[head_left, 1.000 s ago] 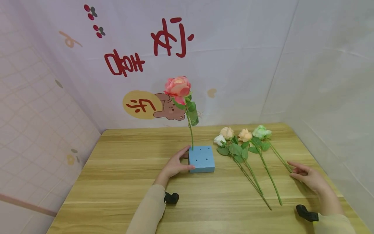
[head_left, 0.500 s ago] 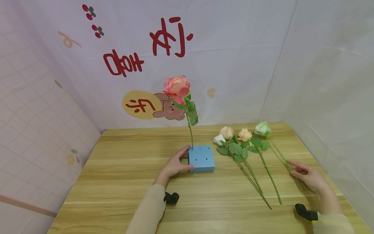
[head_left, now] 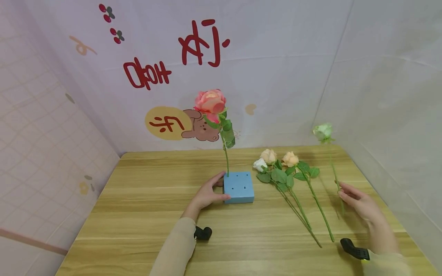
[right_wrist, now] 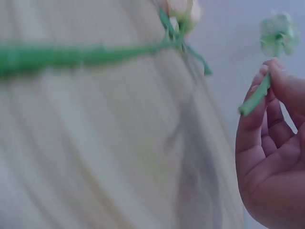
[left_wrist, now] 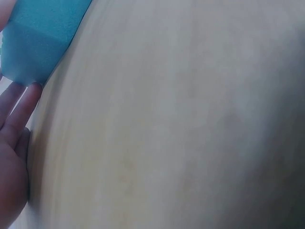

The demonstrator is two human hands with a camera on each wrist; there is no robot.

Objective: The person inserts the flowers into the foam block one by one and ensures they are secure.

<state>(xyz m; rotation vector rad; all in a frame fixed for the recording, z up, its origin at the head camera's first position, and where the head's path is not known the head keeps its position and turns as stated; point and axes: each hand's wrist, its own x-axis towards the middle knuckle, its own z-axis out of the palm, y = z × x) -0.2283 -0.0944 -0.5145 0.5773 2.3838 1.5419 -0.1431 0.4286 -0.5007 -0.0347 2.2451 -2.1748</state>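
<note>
My left hand (head_left: 206, 195) grips the left side of a blue block (head_left: 239, 188) on the table, thumb at its front and fingers at its back. Small holes dot the block's top. A pink artificial rose (head_left: 210, 102) stands upright in the back left hole. In the left wrist view, fingertips (left_wrist: 33, 90) touch the block's side. At the right, my right hand (head_left: 360, 205) pinches the lower stem of a pale green rose (head_left: 323, 132) between thumb and fingers. That rose is raised nearly upright off the table; its stem end (right_wrist: 255, 98) shows in the right wrist view.
Between block and right hand lie a white rose (head_left: 260, 165), a cream rose (head_left: 268, 156) and a peach rose (head_left: 290, 159), stems pointing toward the front. The wooden table (head_left: 145, 214) meets a printed cloth backdrop (head_left: 276, 76) behind and at both sides.
My right hand has lifted the green rose from the table, its bloom rising up and to the right, away from the other roses. The left hand and block have stayed put.
</note>
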